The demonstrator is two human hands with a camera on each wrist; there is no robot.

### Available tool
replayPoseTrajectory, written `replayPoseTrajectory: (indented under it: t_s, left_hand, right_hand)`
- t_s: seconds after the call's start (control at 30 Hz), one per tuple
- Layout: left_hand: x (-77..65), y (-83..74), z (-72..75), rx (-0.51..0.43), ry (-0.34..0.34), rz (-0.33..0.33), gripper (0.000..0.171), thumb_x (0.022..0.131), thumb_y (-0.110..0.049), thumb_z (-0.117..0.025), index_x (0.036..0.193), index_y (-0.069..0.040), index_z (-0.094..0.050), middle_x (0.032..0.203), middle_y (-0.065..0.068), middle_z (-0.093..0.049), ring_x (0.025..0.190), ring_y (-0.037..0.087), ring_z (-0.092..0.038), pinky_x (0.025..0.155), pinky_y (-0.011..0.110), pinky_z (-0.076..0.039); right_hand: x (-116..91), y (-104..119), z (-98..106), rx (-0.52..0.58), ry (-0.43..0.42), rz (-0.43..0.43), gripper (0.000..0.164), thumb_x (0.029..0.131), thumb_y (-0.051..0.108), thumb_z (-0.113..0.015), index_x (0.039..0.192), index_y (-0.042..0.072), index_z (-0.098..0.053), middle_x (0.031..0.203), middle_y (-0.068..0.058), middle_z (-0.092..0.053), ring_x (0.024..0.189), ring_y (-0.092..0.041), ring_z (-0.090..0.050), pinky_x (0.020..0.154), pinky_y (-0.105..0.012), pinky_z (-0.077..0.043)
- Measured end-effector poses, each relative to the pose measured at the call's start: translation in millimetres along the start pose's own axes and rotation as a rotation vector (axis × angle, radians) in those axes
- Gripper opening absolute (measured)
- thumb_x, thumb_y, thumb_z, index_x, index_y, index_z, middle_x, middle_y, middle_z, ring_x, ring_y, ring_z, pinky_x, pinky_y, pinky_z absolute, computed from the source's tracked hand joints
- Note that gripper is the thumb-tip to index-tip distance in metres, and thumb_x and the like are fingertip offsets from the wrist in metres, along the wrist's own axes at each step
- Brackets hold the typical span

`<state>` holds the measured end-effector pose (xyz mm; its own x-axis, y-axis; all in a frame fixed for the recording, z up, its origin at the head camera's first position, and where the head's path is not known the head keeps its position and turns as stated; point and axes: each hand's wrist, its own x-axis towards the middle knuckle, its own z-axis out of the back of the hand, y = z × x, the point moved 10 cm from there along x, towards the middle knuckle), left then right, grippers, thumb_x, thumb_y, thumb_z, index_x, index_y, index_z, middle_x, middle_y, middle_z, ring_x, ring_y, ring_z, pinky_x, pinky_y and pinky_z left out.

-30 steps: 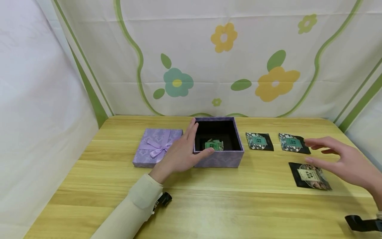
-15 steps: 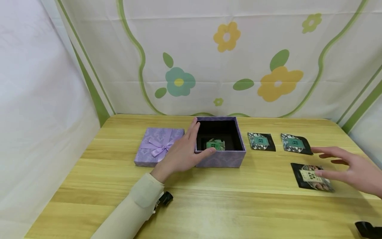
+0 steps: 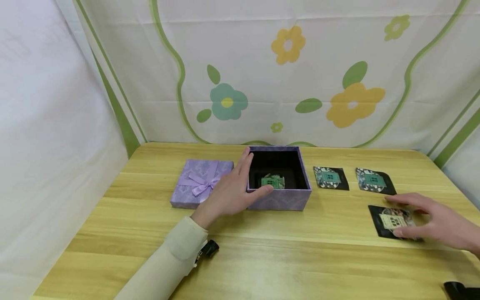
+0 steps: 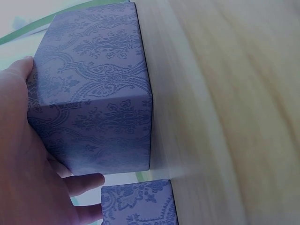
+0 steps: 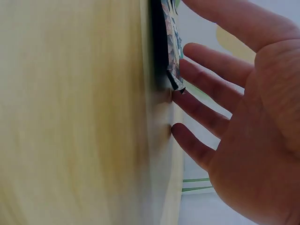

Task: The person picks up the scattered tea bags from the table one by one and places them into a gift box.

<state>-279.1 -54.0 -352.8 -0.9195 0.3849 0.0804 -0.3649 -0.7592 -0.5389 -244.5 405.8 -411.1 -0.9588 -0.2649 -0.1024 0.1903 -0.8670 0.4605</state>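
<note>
In the head view my left hand (image 3: 230, 189) rests along the left side of an open purple box (image 3: 279, 201), its thumb at the front rim. The left wrist view shows the patterned box (image 4: 93, 136) with my fingers straight beside it. Inside the box lies a sachet with a green label (image 3: 273, 181). My right hand (image 3: 436, 221) is over a black sachet with a cream label (image 3: 391, 220), fingers spread, thumb at its near edge. In the right wrist view the sachet (image 5: 171, 51) shows edge-on by the fingers, not pinched.
Two green-labelled sachets, one nearer the box (image 3: 330, 178) and one farther right (image 3: 375, 180), lie on the wooden table (image 3: 285, 258). Left of the box is its purple lid (image 3: 193, 183) with a ribbon bow. A flowered cloth (image 3: 255, 62) hangs behind the table.
My right hand has come down over the cream-labelled sachet, moving from beside the far-right green-labelled sachet towards me. My left hand has stayed on the box. The view has shifted slightly.
</note>
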Motion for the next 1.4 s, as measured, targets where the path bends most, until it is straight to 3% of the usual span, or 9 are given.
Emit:
replayPoseTrajectory:
  t_s: [0.07,0.13,0.27,0.33,0.57,0.87,1.2,1.33,1.4]
  left_hand:
    - [0.2,-0.1,-0.1,0.001,0.001,0.003,0.11,0.095,-0.086,-0.045,0.173,-0.026,0.003,0.18,-0.012,0.01,0.11,0.026,-0.075,0.078,0.041,-0.056]
    - [0.2,-0.2,-0.1,0.004,0.002,0.006,0.11,0.095,-0.086,-0.045,0.173,-0.026,0.003,0.18,-0.013,0.01,0.106,0.025,-0.075,0.078,0.04,-0.056]
    - [0.0,-0.5,0.1,-0.002,0.006,0.013,0.11,0.094,-0.087,-0.046,0.173,-0.027,0.004,0.18,-0.014,0.011,0.106,0.025,-0.075,0.081,0.043,-0.057]
    - [0.1,-0.4,0.2,-0.007,0.006,0.014,0.11,0.094,-0.087,-0.046,0.173,-0.028,0.005,0.18,-0.014,0.011,0.107,0.026,-0.075,0.082,0.045,-0.058]
    - [0.0,0.8,0.6,-0.002,-0.004,0.015,0.11,0.094,-0.087,-0.045,0.173,-0.028,0.004,0.18,-0.014,0.011,0.128,0.032,-0.069,0.088,0.049,-0.058]
    - [0.3,0.2,0.8,0.005,-0.007,0.014,0.111,0.093,-0.087,-0.046,0.173,-0.028,0.004,0.18,-0.014,0.009,0.12,0.031,-0.072,0.086,0.048,-0.058]
    - [0.7,-0.4,0.7,0.006,0.002,0.01,0.11,0.094,-0.087,-0.045,0.173,-0.027,0.004,0.179,-0.017,0.013,0.129,0.032,-0.068,0.101,0.054,-0.056]
    - [0.6,0.6,0.8,0.006,-0.002,0.017,0.111,0.094,-0.086,-0.047,0.173,-0.027,0.004,0.179,-0.017,0.012,0.124,0.032,-0.07,0.096,0.053,-0.057]
    - [0.7,0.4,0.8,0.007,-0.004,0.016,0.111,0.094,-0.086,-0.047,0.173,-0.027,0.003,0.18,-0.015,0.011,0.123,0.032,-0.071,0.095,0.052,-0.057]
  right_hand:
    - [-1,1,-1,0.021,-0.01,0.037,0.087,0.087,0.03,-0.089,0.161,0.012,-0.046,0.16,-0.03,-0.041,0.137,-0.052,-0.028,0.128,-0.055,-0.004]
    - [-2,3,-2,0.016,-0.029,0.072,0.084,0.085,0.028,-0.09,0.158,0.013,-0.05,0.16,-0.029,-0.039,0.137,-0.051,-0.026,0.129,-0.04,0.006]
    - [-3,8,-2,-0.004,-0.034,0.107,0.08,0.082,0.028,-0.093,0.152,0.011,-0.057,0.156,-0.028,-0.04,0.136,-0.054,-0.028,0.124,-0.066,-0.008]
    - [-3,9,-2,-0.008,-0.022,0.103,0.081,0.081,0.029,-0.093,0.151,0.009,-0.057,0.155,-0.029,-0.039,0.136,-0.059,-0.029,0.108,-0.079,-0.018]
    - [-5,14,0,-0.041,-0.031,0.121,0.088,0.076,0.032,-0.097,0.152,0.011,-0.057,0.153,-0.022,-0.042,0.136,-0.055,-0.03,0.098,-0.077,-0.026]
    - [-7,16,1,-0.064,-0.047,0.154,0.091,0.071,0.032,-0.099,0.151,0.018,-0.058,0.154,-0.016,-0.043,0.135,-0.047,-0.028,0.095,-0.073,-0.031]
    - [-4,14,2,-0.064,-0.019,0.137,0.081,0.075,0.033,-0.097,0.146,0.016,-0.061,0.153,-0.02,-0.045,0.135,-0.05,-0.033,0.095,-0.075,-0.032]
    - [-4,15,8,-0.089,-0.062,0.154,0.078,0.075,0.034,-0.098,0.143,0.022,-0.062,0.149,-0.015,-0.051,0.135,-0.015,-0.039,0.108,-0.042,-0.037]
    - [-3,15,10,-0.094,-0.076,0.151,0.078,0.075,0.034,-0.098,0.143,0.022,-0.062,0.146,-0.014,-0.054,0.128,0.01,-0.034,0.099,-0.019,-0.036]
